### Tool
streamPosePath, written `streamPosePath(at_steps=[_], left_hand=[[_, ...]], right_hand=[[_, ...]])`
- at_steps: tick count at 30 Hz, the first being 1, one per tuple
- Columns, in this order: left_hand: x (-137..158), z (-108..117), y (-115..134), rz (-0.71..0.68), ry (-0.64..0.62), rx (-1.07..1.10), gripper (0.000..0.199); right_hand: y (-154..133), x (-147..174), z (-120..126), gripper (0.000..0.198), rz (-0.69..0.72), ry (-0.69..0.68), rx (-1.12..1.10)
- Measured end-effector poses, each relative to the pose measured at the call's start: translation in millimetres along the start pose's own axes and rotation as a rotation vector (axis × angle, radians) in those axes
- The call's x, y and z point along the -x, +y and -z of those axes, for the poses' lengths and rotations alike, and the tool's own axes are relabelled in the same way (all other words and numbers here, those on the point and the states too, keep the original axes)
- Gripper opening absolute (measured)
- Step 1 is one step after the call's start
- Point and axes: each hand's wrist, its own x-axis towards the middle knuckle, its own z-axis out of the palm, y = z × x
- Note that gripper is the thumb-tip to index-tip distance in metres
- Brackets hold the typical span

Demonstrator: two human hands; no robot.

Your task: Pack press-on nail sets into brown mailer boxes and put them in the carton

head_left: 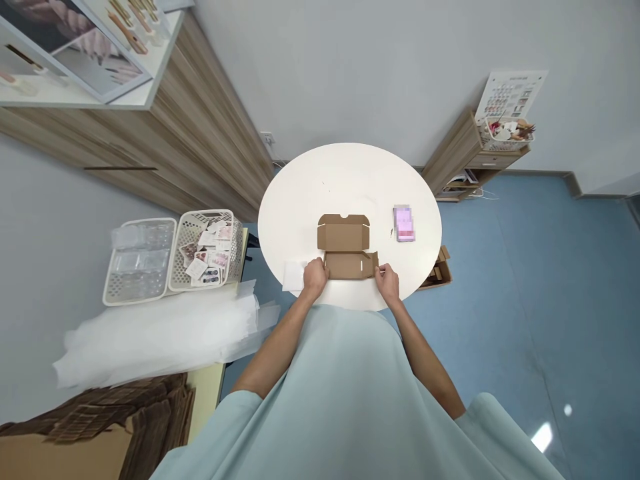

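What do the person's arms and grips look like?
The left grip and right grip are just bare hands with fingers, no gloves. The forearms are bare too, with no watch or bracelet showing. Loose, plain, pale blue-green sleeves match the rest of the garment. Any rings are too small to tell.

**Blurred and cropped**

The left hand (316, 277) covers the lower-left corner of the open carton (343, 238). Right of centre, a pink-purple item (404, 223) is pixelated. The framed picture (85, 40), upper left, and cardboard stack (100, 427), lower left, run off the edges; upper right, the chart (513, 93) is too small to read.
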Motion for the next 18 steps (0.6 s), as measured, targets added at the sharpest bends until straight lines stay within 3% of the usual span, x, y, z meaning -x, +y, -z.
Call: streamPosePath(at_steps=[10, 18], left_hand=[[7.0, -4.4, 2.7, 0.009, 0.001, 0.025, 0.016], [11.0, -6.8, 5.2, 0.01, 0.018, 0.019, 0.015]], right_hand=[[-32.1, 2.5, -10.5, 0.031, 0.121, -0.103, 0.001], [-33.4, -15.5, -17.9, 0.015, 0.039, -0.109, 0.171]])
